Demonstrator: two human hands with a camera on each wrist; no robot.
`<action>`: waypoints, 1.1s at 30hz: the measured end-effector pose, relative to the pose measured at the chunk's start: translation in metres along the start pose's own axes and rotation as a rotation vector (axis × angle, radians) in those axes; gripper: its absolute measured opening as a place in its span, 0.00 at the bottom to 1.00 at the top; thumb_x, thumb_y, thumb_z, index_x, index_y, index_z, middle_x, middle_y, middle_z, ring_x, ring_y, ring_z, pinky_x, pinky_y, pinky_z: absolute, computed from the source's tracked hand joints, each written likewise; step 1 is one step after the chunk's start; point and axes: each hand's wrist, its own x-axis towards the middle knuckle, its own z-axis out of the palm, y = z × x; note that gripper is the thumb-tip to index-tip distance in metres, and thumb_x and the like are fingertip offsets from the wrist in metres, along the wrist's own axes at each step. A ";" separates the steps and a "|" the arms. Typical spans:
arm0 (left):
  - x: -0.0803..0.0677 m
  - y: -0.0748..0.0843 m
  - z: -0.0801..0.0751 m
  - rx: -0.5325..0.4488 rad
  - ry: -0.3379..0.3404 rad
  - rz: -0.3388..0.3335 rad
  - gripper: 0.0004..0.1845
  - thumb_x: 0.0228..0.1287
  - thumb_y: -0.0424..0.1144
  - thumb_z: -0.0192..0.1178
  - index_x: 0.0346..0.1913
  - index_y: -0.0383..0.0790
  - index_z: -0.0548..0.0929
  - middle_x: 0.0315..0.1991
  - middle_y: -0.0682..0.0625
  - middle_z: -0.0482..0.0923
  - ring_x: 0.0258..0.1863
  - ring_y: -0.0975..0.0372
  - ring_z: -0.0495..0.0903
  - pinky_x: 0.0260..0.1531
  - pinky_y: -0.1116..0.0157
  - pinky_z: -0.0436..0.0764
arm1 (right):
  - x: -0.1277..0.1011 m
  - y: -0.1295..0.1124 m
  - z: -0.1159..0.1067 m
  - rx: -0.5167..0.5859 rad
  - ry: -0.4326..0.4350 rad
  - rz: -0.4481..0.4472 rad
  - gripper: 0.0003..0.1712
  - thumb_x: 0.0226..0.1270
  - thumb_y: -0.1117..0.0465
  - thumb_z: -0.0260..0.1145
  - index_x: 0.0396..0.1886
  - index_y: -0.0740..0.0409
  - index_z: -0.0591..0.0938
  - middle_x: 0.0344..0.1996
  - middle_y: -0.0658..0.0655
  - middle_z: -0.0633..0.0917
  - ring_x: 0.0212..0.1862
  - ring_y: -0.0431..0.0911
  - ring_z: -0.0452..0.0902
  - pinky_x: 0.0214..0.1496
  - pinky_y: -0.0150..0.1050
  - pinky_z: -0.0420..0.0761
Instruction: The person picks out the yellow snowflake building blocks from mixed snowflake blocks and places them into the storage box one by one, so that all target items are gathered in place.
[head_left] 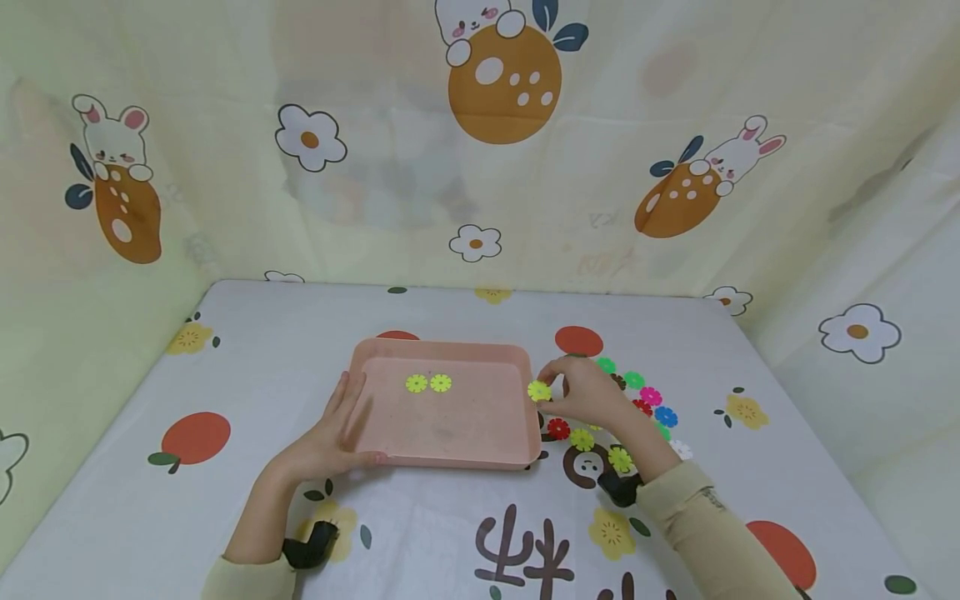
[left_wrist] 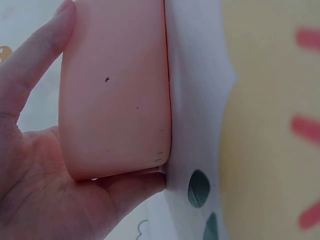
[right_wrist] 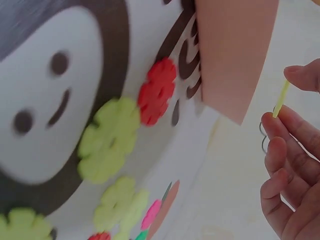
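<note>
My left hand [head_left: 328, 437] rests against the near left corner of a pink tray [head_left: 442, 437], fingers straight along its left side and thumb at the front wall. In the left wrist view, the tray's outer wall [left_wrist: 115, 90] lies between thumb and fingers. Just over the tray's right rim, my right hand [head_left: 588, 392] pinches a yellow flower-shaped piece [head_left: 538, 391] between thumb and fingertips. The right wrist view shows that piece edge-on [right_wrist: 281, 99]. Two matching yellow flower pieces [head_left: 441, 382] lie side by side inside the tray.
Right of the tray, loose flower pieces lie scattered: red [head_left: 558, 428], yellow [head_left: 582, 439], pink [head_left: 650, 396], blue [head_left: 666, 417] and green [head_left: 634, 380], partly behind the right forearm. A patterned cloth [head_left: 420, 533] covers the table. A printed curtain [head_left: 375, 192] hangs behind it.
</note>
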 end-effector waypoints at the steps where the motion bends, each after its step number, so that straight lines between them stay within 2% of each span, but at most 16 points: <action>1: 0.000 0.001 0.000 0.000 -0.001 -0.002 0.62 0.44 0.55 0.70 0.72 0.58 0.33 0.71 0.42 0.21 0.68 0.42 0.31 0.57 0.37 0.50 | 0.002 -0.002 0.001 0.003 0.000 -0.002 0.18 0.46 0.57 0.74 0.38 0.57 0.82 0.31 0.49 0.79 0.25 0.43 0.69 0.22 0.33 0.74; 10: 0.000 0.002 0.000 -0.003 -0.003 -0.011 0.61 0.44 0.54 0.70 0.72 0.58 0.33 0.71 0.42 0.21 0.68 0.42 0.31 0.57 0.37 0.50 | 0.015 -0.017 0.011 0.082 -0.023 -0.015 0.17 0.48 0.58 0.73 0.39 0.57 0.81 0.31 0.51 0.79 0.25 0.44 0.69 0.20 0.35 0.72; 17: -0.001 0.003 0.000 -0.002 -0.004 -0.021 0.62 0.44 0.54 0.70 0.72 0.58 0.33 0.71 0.43 0.21 0.68 0.42 0.31 0.57 0.37 0.50 | 0.025 -0.025 0.018 0.124 -0.043 0.000 0.18 0.48 0.58 0.73 0.40 0.56 0.81 0.26 0.53 0.79 0.25 0.45 0.70 0.23 0.34 0.74; 24: -0.001 0.003 0.000 -0.006 -0.005 -0.029 0.62 0.44 0.54 0.70 0.71 0.59 0.33 0.71 0.44 0.20 0.68 0.42 0.31 0.57 0.37 0.50 | 0.035 -0.029 0.031 0.105 -0.066 0.003 0.15 0.48 0.57 0.73 0.38 0.53 0.82 0.31 0.48 0.79 0.25 0.44 0.72 0.25 0.33 0.75; 33: -0.001 0.003 -0.001 -0.002 -0.004 -0.024 0.62 0.44 0.54 0.70 0.71 0.59 0.33 0.71 0.45 0.20 0.68 0.42 0.31 0.57 0.36 0.50 | 0.051 -0.035 0.044 0.047 -0.090 -0.088 0.14 0.50 0.60 0.72 0.38 0.56 0.84 0.34 0.48 0.82 0.25 0.42 0.72 0.30 0.32 0.75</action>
